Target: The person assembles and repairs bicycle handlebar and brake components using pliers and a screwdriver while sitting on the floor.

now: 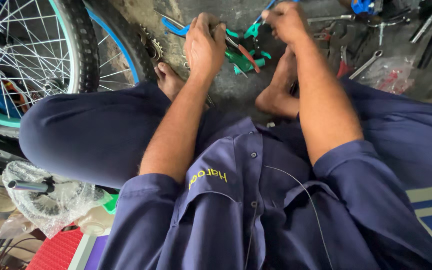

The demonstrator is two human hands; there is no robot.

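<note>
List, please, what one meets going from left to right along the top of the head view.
Spoked bicycle wheel with black tyre → left hand → green plastic parts → right hand → grey metal spanner.

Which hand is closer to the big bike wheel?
The left. The left hand is just right of the bike wheel, close to its tyre and the small sprocket. The right hand is farther right, beyond the left hand, near the tools on the floor.
</note>
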